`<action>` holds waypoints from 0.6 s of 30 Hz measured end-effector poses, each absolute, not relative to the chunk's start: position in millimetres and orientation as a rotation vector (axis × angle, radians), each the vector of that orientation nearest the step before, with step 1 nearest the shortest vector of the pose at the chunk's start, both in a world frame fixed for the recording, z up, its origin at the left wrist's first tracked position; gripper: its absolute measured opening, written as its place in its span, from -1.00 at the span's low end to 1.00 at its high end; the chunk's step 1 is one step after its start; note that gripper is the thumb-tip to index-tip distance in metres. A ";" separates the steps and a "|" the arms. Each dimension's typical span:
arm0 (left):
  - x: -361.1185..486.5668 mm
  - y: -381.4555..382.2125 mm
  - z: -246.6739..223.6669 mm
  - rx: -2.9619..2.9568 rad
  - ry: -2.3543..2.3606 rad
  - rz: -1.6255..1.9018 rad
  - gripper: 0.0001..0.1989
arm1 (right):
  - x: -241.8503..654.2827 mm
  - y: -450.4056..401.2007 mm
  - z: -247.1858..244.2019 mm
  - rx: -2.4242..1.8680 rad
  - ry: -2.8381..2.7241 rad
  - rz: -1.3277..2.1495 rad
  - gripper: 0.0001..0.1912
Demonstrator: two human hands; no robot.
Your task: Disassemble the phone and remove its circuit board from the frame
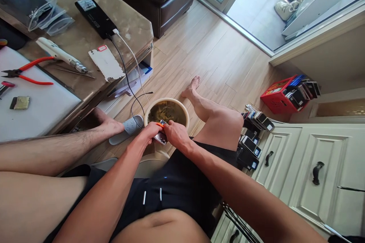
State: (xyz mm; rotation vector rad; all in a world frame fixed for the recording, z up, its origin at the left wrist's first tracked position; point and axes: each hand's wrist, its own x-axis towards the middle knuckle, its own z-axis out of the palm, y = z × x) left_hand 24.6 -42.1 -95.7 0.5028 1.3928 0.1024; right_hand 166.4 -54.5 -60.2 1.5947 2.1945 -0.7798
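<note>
Near the middle of the head view, my left hand [148,132] is closed around a small phone-like device [161,138] with a dark, shiny surface. An orange piece [160,125] shows between the fingers of both hands. My right hand [176,133] is closed at the device's upper right side, its fingertips against the device's upper end. Both hands are over the near rim of a round cream bucket [186,115], which has dark and yellowish bits inside. Fingers hide much of the device.
On the table [125,15] at left lie a black power bank [95,17] with cables, red-handled cutters [31,69], an electric screwdriver [61,54] and a white plate [106,62]. Stacked phones [249,146] and a red crate [275,97] are at right. My bare legs flank the bucket.
</note>
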 end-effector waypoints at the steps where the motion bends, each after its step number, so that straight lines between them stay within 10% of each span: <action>1: 25.8 -43.5 -95.6 0.500 1.395 0.099 -0.69 | 163.9 -55.2 -62.2 1.574 2.196 -0.798 -0.74; 18: 24.0 -46.0 -100.6 0.501 1.478 0.208 -0.68 | 195.4 -21.0 -102.8 2.260 1.653 -1.006 -0.67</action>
